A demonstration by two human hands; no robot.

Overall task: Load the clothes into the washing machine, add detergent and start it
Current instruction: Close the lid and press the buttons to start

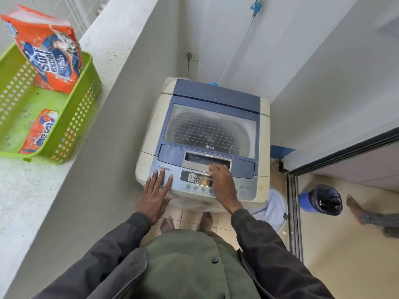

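Note:
A cream and blue top-loading washing machine [264, 130] stands in the corner with its glass lid [209, 130] down. My left hand [156, 194] lies flat with fingers spread on the left front of the control panel [248, 187]. My right hand [221, 182] rests over the panel's middle, its fingertips at the silver lid handle [194, 161]; it holds nothing. On the ledge at left, a green basket [82, 108] holds a large orange detergent bag [49, 50], standing upright, and a smaller orange packet [37, 132], lying flat. What is inside the drum is unclear through the lid.
A white wall and ledge [103, 67] close in on the left. To the right of the machine stands a light blue laundry basket [273, 207], then a sliding door track [294, 212]. Beyond it are a blue bin with a black liner [321, 199] and another person's bare foot [354, 209].

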